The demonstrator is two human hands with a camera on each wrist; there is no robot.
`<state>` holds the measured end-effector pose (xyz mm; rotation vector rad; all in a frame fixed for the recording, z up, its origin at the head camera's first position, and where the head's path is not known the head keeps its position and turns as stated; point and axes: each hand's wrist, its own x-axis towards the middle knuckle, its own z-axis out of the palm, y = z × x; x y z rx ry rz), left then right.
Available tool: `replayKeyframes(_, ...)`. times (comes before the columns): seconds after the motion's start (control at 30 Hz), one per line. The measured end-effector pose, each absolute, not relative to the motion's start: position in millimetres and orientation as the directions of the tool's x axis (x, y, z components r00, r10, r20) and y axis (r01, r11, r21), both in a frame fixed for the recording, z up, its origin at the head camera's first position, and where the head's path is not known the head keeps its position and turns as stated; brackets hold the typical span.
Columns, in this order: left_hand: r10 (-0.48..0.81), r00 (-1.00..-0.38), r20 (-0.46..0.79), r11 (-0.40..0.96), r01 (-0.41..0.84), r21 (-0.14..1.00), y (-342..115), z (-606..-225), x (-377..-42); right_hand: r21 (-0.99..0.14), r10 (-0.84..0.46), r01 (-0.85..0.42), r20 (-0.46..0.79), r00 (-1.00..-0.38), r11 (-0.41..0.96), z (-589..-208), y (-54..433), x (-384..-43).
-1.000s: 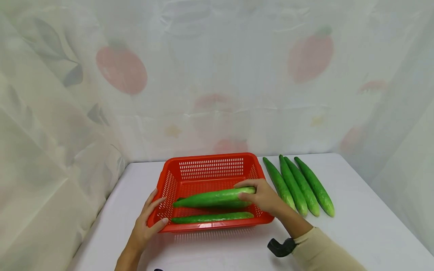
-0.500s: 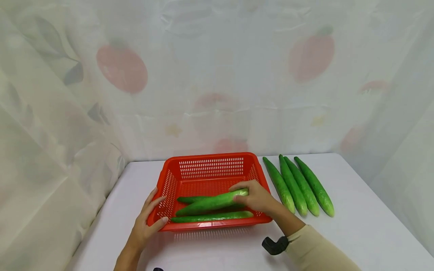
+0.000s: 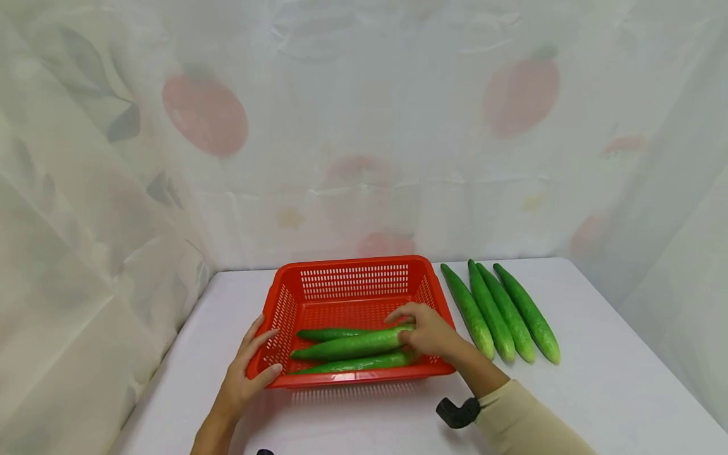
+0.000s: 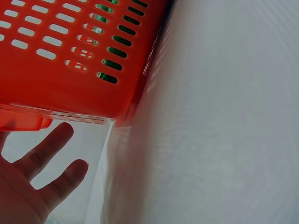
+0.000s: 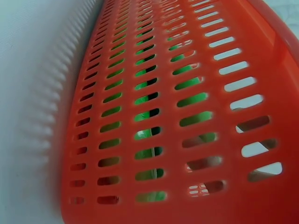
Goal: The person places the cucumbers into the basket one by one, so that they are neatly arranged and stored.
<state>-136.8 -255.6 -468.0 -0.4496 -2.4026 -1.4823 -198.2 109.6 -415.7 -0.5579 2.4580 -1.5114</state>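
In the head view a red plastic basket (image 3: 358, 268) with slotted walls stands on the white table. Three green cucumbers show inside, lying lengthwise. My right hand (image 3: 428, 328) reaches over the basket's right side and holds the pale end of the middle cucumber (image 3: 347, 345), thumb on its near side. Behind it lies another cucumber (image 3: 327, 333), partly covered; a third cucumber (image 3: 364, 364) lies along the front wall. My left hand (image 3: 241, 379) rests at the basket's front left corner, fingers spread and nearly straight. The right wrist view shows only the slotted wall, hiding the right fingers.
Several cucumbers (image 3: 500, 309) lie side by side on the white table (image 3: 603, 379), just right of the basket. A pale curtain (image 3: 364, 126) printed with fruit hangs behind the table and along its sides. A black device (image 3: 459, 412) is strapped at the right wrist.
My right hand has lowered the middle cucumber and moved slightly left with it, so it now lies between the other two. The front cucumber has shifted a little. The left hand stays put.
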Motion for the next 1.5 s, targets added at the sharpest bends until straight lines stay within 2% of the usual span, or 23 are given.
replayKeyframes(0.27,0.107,-0.913,0.394,0.404,0.402,0.822,-254.2,-466.7,-136.1,-0.909,-0.42,-0.254,0.1,-0.902,0.329,-416.7,112.2,-196.7)
replayKeyframes(0.43,0.11,-0.913,0.393,0.403,0.402,0.822,-255.0,-468.2,-136.6,-0.957,-0.393,-0.187,0.088,-0.915,0.22,-402.3,110.2,-188.6)
replayKeyframes(0.6,0.107,-0.912,0.395,0.393,0.404,0.826,-255.0,-469.5,-137.4,-0.978,-0.362,-0.164,0.109,-0.926,0.125,-411.4,116.0,-195.2)
replayKeyframes(1.13,0.122,-0.916,0.382,0.399,0.398,0.826,-255.9,-469.5,-136.0,-0.968,-0.305,-0.239,0.252,-0.918,-0.079,-397.5,135.5,-181.8)
replayKeyframes(1.5,0.119,-0.919,0.375,0.411,0.39,0.824,-256.0,-470.2,-137.0,-0.928,-0.242,-0.356,0.373,-0.896,-0.114,-373.6,157.0,-169.7)
